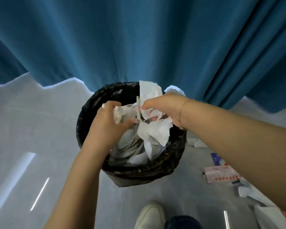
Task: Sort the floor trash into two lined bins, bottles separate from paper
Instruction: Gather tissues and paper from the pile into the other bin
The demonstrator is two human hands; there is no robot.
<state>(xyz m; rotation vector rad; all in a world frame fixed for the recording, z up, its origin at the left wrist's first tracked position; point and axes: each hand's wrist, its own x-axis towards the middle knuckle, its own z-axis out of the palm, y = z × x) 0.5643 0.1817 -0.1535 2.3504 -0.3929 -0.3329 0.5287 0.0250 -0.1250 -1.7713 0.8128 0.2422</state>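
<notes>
Head view looks down on a blue curtain [139, 38] hanging close behind the bin, its hem meeting the grey floor [31, 129], which lies bare to the left. Scattered wrappers [221, 176] lie on the floor at the right, near the bin. A bin [92, 113] lined with a black bag holds white crumpled paper, well filled. Above its mouth the left hand [106, 119] and the right hand [165, 106] both grip one crumpled paper sheet [155, 129]. A white shoe [149, 215] stands just before the bin.
</notes>
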